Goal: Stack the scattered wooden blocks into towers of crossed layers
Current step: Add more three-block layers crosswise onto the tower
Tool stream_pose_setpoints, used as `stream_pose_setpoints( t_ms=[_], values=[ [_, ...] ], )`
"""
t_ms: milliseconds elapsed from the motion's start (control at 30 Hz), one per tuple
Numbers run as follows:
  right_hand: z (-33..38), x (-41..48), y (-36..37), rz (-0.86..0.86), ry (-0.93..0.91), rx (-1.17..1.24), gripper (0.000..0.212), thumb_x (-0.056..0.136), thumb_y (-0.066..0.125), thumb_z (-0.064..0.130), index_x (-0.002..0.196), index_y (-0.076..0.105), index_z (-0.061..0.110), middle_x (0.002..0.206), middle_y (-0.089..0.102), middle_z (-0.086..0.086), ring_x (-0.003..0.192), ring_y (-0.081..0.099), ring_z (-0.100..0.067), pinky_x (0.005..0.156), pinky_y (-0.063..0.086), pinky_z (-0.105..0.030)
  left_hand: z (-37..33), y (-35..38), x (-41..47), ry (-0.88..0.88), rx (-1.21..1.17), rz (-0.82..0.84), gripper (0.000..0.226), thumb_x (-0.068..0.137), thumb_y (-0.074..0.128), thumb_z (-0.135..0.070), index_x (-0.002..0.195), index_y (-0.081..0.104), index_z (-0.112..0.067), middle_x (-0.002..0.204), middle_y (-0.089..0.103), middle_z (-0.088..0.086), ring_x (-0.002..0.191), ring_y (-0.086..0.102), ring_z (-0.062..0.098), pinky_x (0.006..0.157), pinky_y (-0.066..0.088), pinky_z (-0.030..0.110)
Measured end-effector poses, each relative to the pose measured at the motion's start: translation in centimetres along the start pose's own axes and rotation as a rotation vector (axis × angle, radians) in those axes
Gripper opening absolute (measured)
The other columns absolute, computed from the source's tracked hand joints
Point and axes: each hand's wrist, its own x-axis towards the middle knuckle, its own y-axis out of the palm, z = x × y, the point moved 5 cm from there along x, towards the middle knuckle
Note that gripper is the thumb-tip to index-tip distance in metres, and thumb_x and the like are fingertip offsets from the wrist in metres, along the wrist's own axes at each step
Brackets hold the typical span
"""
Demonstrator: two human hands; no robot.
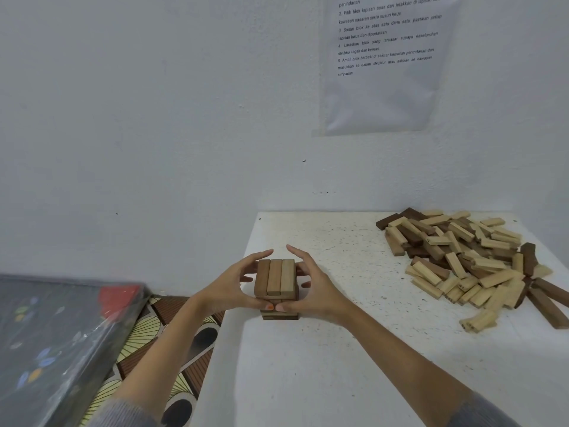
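Left hand (232, 286) & right hand (312, 288) both cupped round the tower (275, 277) by the table's (308, 371) left edge, thumbs pressing its front, prob to square up the crossed layers, w/ spare blocks (462, 260) heaped at the far right corner.

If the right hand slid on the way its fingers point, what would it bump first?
Probably fingertips of the left hand, just behind the block tower both hands cup; depth unclear.

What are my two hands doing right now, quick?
Left hand: curled round the left side of the block tower, thumb on its front.
Right hand: curled round the tower's right side, thumb on its front.
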Motion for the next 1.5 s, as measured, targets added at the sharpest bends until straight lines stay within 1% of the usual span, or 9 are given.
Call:
stream_pose_setpoints(
  t_ms=[133,433,733,867,1133,1233,1333,1433,1500],
  values=[
    [-0.2,0.0,0.0,-0.009,0.002,0.004,0.11,0.063,0.091,0.026,0.146,0.021,0.046,0.131,0.052,0.009,0.122,0.046,0.002,0.088,0.04,-0.013,0.1,0.0,0.1,0.004,0.011,-0.008,0.095,0.066,0.089,-0.019,0.143,0.037,-0.038,0.133,0.053,-0.014,0.123,0.05,0.003,0.109,0.04,0.037],
    [0.0,-0.1,-0.1,-0.004,0.007,-0.001,0.111,0.063,0.091,0.025,0.147,0.021,0.044,0.131,0.052,0.008,0.122,0.045,0.001,0.086,0.039,-0.013,0.1,0.0,0.3,0.008,0.007,0.003,0.094,0.066,0.089,-0.016,0.143,0.039,-0.036,0.135,0.053,-0.015,0.124,0.05,0.002,0.107,0.04,0.034],
    [1.0,-0.6,-0.5,0.017,-0.004,0.007,0.112,0.065,0.09,0.03,0.148,0.016,0.043,0.134,0.043,0.017,0.123,0.039,0.008,0.086,0.038,-0.012,0.8,-0.1,-0.3,-0.015,-0.052,-0.014,0.102,0.061,0.091,-0.033,0.145,0.033,-0.043,0.135,0.052,-0.015,0.131,0.045,0.006,0.111,0.038,0.045],
    [1.2,-0.6,-0.6,0.002,-0.002,0.003,0.109,0.066,0.089,0.03,0.147,0.018,0.045,0.132,0.046,0.015,0.122,0.038,0.011,0.095,0.036,-0.019,0.9,-0.1,-0.5,-0.007,-0.079,-0.037,0.098,0.065,0.09,-0.027,0.145,0.035,-0.041,0.131,0.057,-0.013,0.13,0.047,0.009,0.11,0.038,0.047],
    [1.3,-0.5,-0.6,0.0,0.007,-0.008,0.106,0.067,0.088,0.03,0.146,0.02,0.048,0.132,0.048,0.013,0.122,0.04,0.008,0.095,0.035,-0.022,0.6,0.0,-0.6,-0.01,-0.119,-0.035,0.095,0.068,0.088,-0.019,0.145,0.035,-0.037,0.131,0.059,-0.012,0.129,0.049,0.009,0.111,0.038,0.048],
    [1.6,-0.7,-0.6,0.016,0.011,-0.001,0.11,0.066,0.089,0.031,0.148,0.016,0.046,0.132,0.045,0.016,0.122,0.039,0.008,0.096,0.035,-0.021,0.6,-0.1,-0.7,-0.009,-0.122,-0.025,0.103,0.064,0.09,-0.028,0.146,0.03,-0.041,0.137,0.052,-0.013,0.131,0.046,0.006,0.112,0.038,0.045],
    [1.8,-1.1,-1.0,0.019,-0.004,0.006,0.112,0.065,0.089,0.035,0.149,0.015,0.044,0.141,0.04,0.016,0.128,0.038,-0.002,0.103,0.036,-0.029,0.2,-0.2,-1.2,-0.002,-0.139,-0.057,0.106,0.06,0.088,-0.047,0.146,0.026,-0.047,0.145,0.042,-0.019,0.134,0.04,0.0,0.111,0.038,0.034],
    [2.1,-1.6,-1.6,0.002,-0.008,0.059,0.105,0.068,0.084,0.044,0.148,0.016,0.045,0.145,0.037,0.018,0.131,0.038,-0.004,0.104,0.037,-0.031,-1.2,-0.6,-2.1,0.018,-0.262,-0.191,0.096,0.064,0.074,-0.067,0.145,0.029,-0.046,0.146,0.04,-0.022,0.132,0.039,-0.005,0.106,0.036,0.025],
    [2.5,-2.0,-2.2,-0.014,-0.005,0.14,0.089,0.076,0.075,0.048,0.147,0.022,0.046,0.144,0.04,0.022,0.13,0.038,-0.001,0.104,0.035,-0.03,-2.3,-1.0,-2.5,0.016,-0.342,-0.305,0.082,0.069,0.061,-0.071,0.143,0.035,-0.046,0.144,0.043,-0.024,0.13,0.04,-0.007,0.108,0.032,0.027]
  ],
)
